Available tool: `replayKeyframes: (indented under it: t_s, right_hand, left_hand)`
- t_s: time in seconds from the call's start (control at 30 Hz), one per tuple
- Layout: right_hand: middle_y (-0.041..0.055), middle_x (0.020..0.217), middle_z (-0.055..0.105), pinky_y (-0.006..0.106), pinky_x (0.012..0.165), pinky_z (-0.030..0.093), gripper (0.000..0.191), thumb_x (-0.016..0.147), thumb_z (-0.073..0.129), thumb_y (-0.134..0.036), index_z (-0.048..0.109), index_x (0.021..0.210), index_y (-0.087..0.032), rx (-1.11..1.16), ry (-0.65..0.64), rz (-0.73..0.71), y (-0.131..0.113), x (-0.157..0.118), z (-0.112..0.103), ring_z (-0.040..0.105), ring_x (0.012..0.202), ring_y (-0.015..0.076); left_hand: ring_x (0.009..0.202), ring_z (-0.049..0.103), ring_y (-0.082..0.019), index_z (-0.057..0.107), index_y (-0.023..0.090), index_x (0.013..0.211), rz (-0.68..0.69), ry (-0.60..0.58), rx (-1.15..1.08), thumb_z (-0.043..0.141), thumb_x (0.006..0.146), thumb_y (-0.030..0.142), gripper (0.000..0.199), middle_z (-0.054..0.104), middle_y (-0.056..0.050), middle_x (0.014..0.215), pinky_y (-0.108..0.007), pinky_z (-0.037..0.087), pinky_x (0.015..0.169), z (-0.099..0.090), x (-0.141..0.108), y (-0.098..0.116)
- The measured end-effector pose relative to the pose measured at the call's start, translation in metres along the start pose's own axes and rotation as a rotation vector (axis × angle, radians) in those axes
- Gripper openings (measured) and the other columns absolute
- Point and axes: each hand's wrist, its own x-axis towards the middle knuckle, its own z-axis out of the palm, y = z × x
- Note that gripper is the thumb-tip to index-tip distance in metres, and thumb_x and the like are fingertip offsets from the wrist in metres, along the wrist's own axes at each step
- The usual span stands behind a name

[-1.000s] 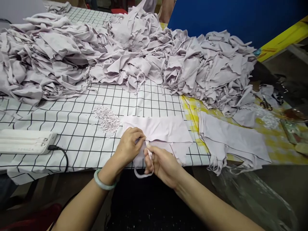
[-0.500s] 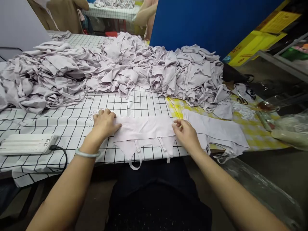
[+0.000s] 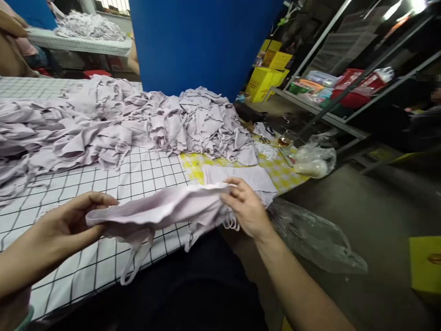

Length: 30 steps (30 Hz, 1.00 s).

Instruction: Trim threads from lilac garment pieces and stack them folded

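A pale lilac strappy camisole top [image 3: 165, 207] is stretched between my two hands, raised above the table's front edge. My left hand [image 3: 76, 220] pinches its left end between thumb and fingers. At the other end, my right hand [image 3: 244, 207] grips the fabric near the top edge. Thin straps dangle from the lower side of the garment. Just beyond my right hand, a flat stack of similar tops [image 3: 244, 177] lies on the yellow checked cloth, partly covered by that hand.
A long heap of crumpled lilac garments [image 3: 203, 124] runs along the back of the checked table [image 3: 155, 165]. A blue panel [image 3: 203, 46] stands behind it. To the right are plastic bags [image 3: 315, 161], a metal rack [image 3: 320, 110] and yellow boxes [image 3: 263, 82]. Clear plastic [image 3: 310, 234] hangs below the table's edge.
The camisole lay flat on the table under my hands; now both hands have lifted it off and hold it by its ends. My view has turned to the right.
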Motion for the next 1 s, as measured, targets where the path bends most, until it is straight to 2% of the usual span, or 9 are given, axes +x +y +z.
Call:
replayKeyframes:
  t_s: [0.1, 0.2, 0.37, 0.5, 0.67, 0.77, 0.83, 0.9, 1.0]
  right_hand:
    - [0.0018, 0.093, 0.071, 0.029, 0.074, 0.053, 0.045, 0.07, 0.084, -0.04, 0.062, 0.108, -0.028, -0.032, 0.188, -0.084, -0.039, -0.038, -0.076, 0.067, 0.084, 0.0184]
    - [0.0042, 0.096, 0.071, 0.034, 0.079, 0.054, 0.042, 0.07, 0.083, -0.04, 0.064, 0.106, -0.029, -0.174, 0.342, -0.167, -0.055, -0.047, -0.145, 0.068, 0.089, 0.0218]
    - [0.0056, 0.096, 0.07, 0.037, 0.078, 0.054, 0.05, 0.065, 0.081, -0.045, 0.059, 0.106, -0.026, -0.25, 0.406, -0.15, -0.018, 0.019, -0.212, 0.068, 0.085, 0.0214]
    - [0.0019, 0.077, 0.064, 0.037, 0.071, 0.052, 0.054, 0.061, 0.075, -0.056, 0.054, 0.096, -0.02, -0.423, 0.427, -0.062, 0.036, 0.09, -0.229, 0.063, 0.069, 0.0185]
    - [0.0063, 0.08, 0.065, 0.04, 0.073, 0.053, 0.051, 0.07, 0.066, -0.054, 0.054, 0.102, -0.016, -0.561, 0.448, -0.031, 0.068, 0.117, -0.239, 0.063, 0.072, 0.0209]
    - [0.0204, 0.113, 0.065, 0.05, 0.094, 0.048, 0.052, 0.079, 0.061, -0.048, 0.056, 0.116, -0.013, -0.71, 0.483, -0.079, 0.066, 0.112, -0.239, 0.062, 0.107, 0.0308]
    - [0.0234, 0.142, 0.052, 0.056, 0.111, 0.034, 0.055, 0.088, 0.052, -0.046, 0.052, 0.132, -0.014, -0.962, 0.425, -0.168, 0.067, 0.108, -0.233, 0.043, 0.137, 0.0348]
    - [0.018, 0.157, 0.038, 0.057, 0.117, 0.025, 0.06, 0.095, 0.04, -0.047, 0.043, 0.146, -0.017, -1.216, 0.267, -0.202, 0.074, 0.104, -0.227, 0.025, 0.149, 0.0336]
    - [0.0136, 0.163, 0.031, 0.056, 0.119, 0.025, 0.07, 0.096, 0.029, -0.054, 0.032, 0.155, -0.017, -1.353, 0.062, -0.071, 0.092, 0.099, -0.229, 0.021, 0.152, 0.0328]
  left_hand:
    - [0.074, 0.063, -0.021, 0.07, 0.027, 0.098, 0.055, -0.221, -0.22, 0.073, 0.073, 0.038, 0.028, 0.069, -0.005, 0.085, -0.028, 0.051, 0.058, 0.038, 0.002, 0.044]
    - [0.065, 0.06, -0.016, 0.071, 0.022, 0.085, 0.092, -0.384, -0.392, 0.078, 0.069, 0.032, 0.021, 0.066, -0.003, 0.076, -0.025, 0.049, 0.053, 0.093, 0.034, 0.085]
    - [0.059, 0.053, -0.011, 0.065, 0.015, 0.075, 0.052, -0.412, -0.501, 0.078, 0.059, 0.027, 0.024, 0.058, 0.0, 0.066, -0.022, 0.044, 0.052, 0.183, 0.132, 0.113]
    - [0.049, 0.046, -0.009, 0.047, 0.018, 0.059, -0.023, -0.217, -0.309, 0.074, 0.059, 0.021, 0.028, 0.044, 0.006, 0.053, -0.022, 0.04, 0.049, 0.227, 0.192, 0.103]
    - [0.054, 0.051, -0.013, 0.053, 0.018, 0.068, 0.011, -0.094, -0.143, 0.068, 0.066, 0.017, 0.015, 0.048, 0.005, 0.058, -0.025, 0.042, 0.053, 0.238, 0.209, 0.09]
    - [0.091, 0.064, -0.024, 0.063, 0.014, 0.098, 0.105, 0.038, -0.011, 0.065, 0.07, 0.013, 0.028, 0.066, -0.008, 0.093, -0.036, 0.052, 0.081, 0.242, 0.203, 0.091]
    - [0.126, 0.053, -0.031, 0.06, 0.014, 0.121, 0.295, 0.1, 0.22, 0.061, 0.078, 0.013, 0.043, 0.061, -0.016, 0.13, -0.048, 0.041, 0.107, 0.251, 0.196, 0.09]
    - [0.145, 0.035, -0.034, 0.054, 0.016, 0.136, 0.469, 0.07, 0.508, 0.055, 0.089, 0.022, 0.048, 0.047, -0.017, 0.151, -0.058, 0.023, 0.119, 0.264, 0.186, 0.088]
    - [0.15, 0.027, -0.036, 0.042, 0.016, 0.149, 0.445, -0.06, 0.703, 0.047, 0.098, 0.044, 0.059, 0.034, -0.016, 0.16, -0.061, 0.015, 0.122, 0.279, 0.174, 0.081]
